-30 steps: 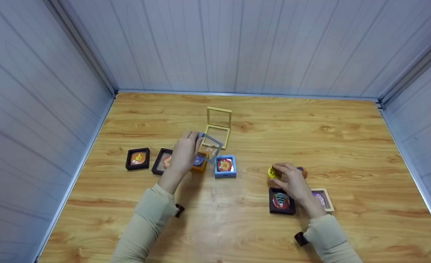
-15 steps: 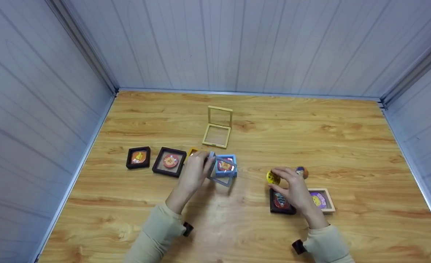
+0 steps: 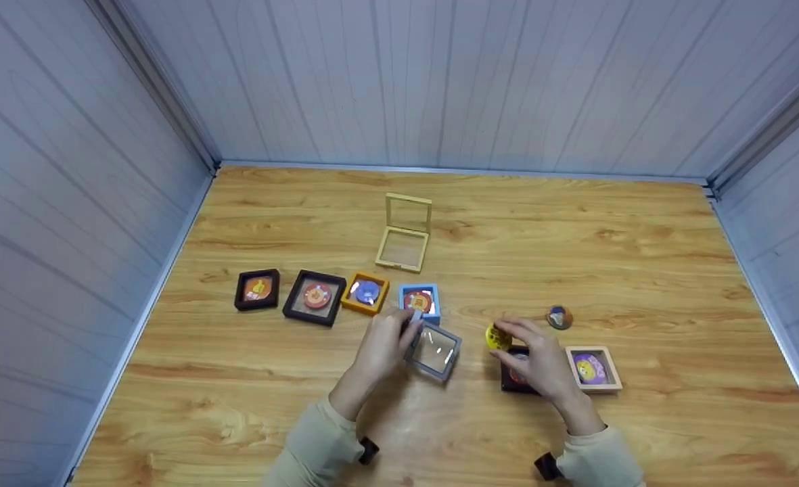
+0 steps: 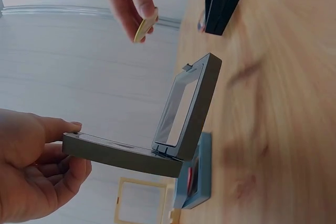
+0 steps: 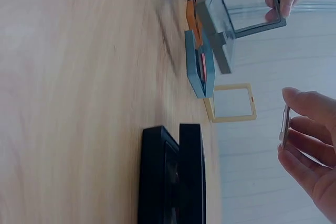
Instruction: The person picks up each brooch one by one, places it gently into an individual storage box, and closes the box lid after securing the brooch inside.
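My left hand (image 3: 384, 343) pinches one edge of a grey hinged display case (image 3: 434, 352) with clear windows. In the left wrist view the case (image 4: 131, 153) stands unfolded, its two halves at an angle, held above the table. My right hand (image 3: 540, 355) pinches a round yellow badge (image 3: 498, 337) between thumb and fingertips. The right wrist view shows this badge (image 5: 284, 126) edge-on, off the table. Below the right hand lies a black case (image 3: 511, 379), partly hidden by it. A blue case (image 3: 419, 299) with a red disc sits just beyond the left hand.
An unfolded yellow case (image 3: 402, 249) stands farther back. Leftward lie an orange case (image 3: 365, 293), a large black case (image 3: 314, 297) and a small black case (image 3: 257, 289). A loose round badge (image 3: 559, 317) and a cream case (image 3: 594, 370) lie at right.
My left hand has carried the grey case rightward and nearer, past the orange and blue cases. My right hand has shifted slightly left and nearer with the yellow badge, uncovering the loose badge.
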A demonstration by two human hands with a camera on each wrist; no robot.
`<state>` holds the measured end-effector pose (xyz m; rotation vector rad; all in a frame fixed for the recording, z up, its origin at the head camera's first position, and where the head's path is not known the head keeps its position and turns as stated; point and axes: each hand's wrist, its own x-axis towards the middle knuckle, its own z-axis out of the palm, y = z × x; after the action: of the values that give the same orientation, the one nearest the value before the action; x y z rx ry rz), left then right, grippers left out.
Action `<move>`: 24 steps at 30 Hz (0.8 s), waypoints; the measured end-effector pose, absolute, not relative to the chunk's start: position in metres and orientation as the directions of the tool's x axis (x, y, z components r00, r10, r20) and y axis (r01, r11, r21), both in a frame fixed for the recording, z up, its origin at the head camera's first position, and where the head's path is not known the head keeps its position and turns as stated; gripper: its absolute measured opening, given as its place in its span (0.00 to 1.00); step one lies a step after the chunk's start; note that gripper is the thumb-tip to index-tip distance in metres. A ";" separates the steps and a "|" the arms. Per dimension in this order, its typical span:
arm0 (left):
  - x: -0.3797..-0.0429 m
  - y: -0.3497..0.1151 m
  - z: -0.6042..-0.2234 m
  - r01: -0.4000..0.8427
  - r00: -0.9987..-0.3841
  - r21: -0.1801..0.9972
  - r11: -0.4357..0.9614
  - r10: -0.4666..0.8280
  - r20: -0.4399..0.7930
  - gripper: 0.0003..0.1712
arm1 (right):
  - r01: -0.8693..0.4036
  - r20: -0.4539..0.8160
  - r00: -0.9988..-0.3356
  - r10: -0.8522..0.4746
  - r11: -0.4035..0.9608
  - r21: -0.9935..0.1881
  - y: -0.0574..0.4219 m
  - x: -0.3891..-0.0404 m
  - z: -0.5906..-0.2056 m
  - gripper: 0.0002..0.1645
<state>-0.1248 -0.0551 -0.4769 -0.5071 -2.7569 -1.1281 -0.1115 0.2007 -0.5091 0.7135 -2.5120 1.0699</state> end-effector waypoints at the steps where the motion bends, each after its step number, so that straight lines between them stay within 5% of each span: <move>1: -0.124 -0.054 -0.478 0.338 -0.941 0.664 0.667 0.264 0.213 0.10 | -0.552 0.461 -0.829 -0.317 0.592 -0.587 0.200 -0.110 -0.509 0.26; 12: -0.121 -0.042 -0.488 0.254 -0.956 0.690 0.678 0.283 0.074 0.08 | -0.543 0.429 -0.839 -0.333 0.563 -0.624 0.187 -0.103 -0.513 0.26; 24: -0.123 -0.037 -0.498 0.297 -0.948 0.651 0.699 0.301 0.109 0.08 | -0.575 0.427 -0.818 -0.384 0.556 -0.600 0.174 -0.101 -0.522 0.26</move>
<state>-0.1229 -0.0373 -0.4978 -0.5098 -2.9011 -1.1090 -0.1009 0.1743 -0.5217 0.7999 -2.5456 1.1154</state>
